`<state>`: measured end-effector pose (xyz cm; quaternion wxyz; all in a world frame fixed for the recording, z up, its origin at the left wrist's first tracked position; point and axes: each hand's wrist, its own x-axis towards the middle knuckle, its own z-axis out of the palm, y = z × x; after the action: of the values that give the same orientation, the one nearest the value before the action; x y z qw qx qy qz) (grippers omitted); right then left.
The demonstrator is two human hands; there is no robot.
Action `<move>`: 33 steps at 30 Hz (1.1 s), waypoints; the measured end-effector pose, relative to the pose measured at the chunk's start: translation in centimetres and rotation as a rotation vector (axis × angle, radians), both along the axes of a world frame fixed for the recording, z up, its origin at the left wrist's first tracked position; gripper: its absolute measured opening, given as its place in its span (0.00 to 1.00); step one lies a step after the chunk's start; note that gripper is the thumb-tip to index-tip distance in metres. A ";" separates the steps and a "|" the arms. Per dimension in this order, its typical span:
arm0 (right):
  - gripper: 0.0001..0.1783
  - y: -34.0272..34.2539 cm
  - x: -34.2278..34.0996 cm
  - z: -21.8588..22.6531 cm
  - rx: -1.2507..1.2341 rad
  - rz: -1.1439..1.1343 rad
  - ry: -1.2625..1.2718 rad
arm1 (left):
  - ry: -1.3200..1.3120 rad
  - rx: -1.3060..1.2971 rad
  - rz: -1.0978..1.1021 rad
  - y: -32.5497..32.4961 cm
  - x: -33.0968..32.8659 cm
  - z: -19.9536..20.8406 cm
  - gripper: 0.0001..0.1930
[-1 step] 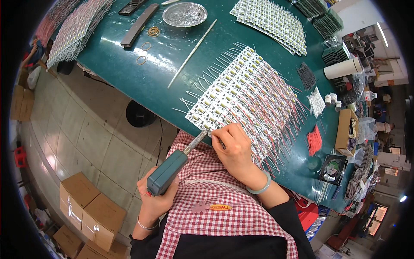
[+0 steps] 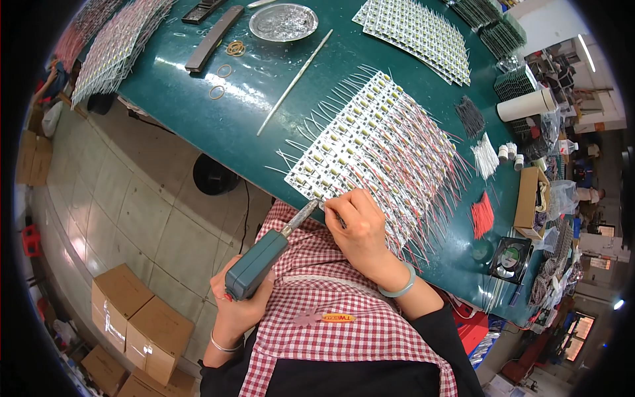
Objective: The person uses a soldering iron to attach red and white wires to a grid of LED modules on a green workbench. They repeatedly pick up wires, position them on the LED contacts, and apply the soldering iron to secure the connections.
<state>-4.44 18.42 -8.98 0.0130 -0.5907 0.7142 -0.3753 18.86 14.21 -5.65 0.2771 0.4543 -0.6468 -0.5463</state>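
Observation:
My left hand [image 2: 241, 301] is wrapped round the dark green body of a soldering gun [image 2: 256, 263]. The gun's metal barrel slants up to the near left corner of a white circuit board panel [image 2: 344, 155]. Rows of small yellowish parts cover this panel; pale wires stick out along its left side, and many red and white wires [image 2: 423, 159] lie over its right side. My right hand [image 2: 357, 221] rests at the panel's near edge beside the gun's tip, thumb and fingers pinched together. What the pinch holds is too small and hidden to make out.
Farther off lie a pale stick [image 2: 296, 83], a silver dish [image 2: 283, 23], rubber bands [image 2: 235, 48] and stacked panels [image 2: 417, 40]. To the right are black [image 2: 470, 118], white [image 2: 485, 157] and red wire bundles [image 2: 483, 216], a small fan [image 2: 510, 258] and an open carton [image 2: 529, 202].

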 end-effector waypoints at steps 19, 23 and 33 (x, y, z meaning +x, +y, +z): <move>0.07 0.1 0.0 0.0 0.011 -0.004 0.005 | 0.057 -0.087 0.061 0.0 0.2 -0.3 0.09; 0.07 0.3 0.0 0.2 0.017 0.000 -0.005 | 0.061 -0.018 0.082 0.1 0.1 -0.1 0.08; 0.09 3.1 -1.9 5.4 0.128 0.007 -0.084 | 0.079 0.030 0.320 -1.6 0.2 -0.3 0.14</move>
<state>-6.37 21.52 -3.57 0.0820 -0.5748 0.7336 -0.3531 19.10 12.58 -5.98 0.3787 0.5338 -0.5467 -0.5222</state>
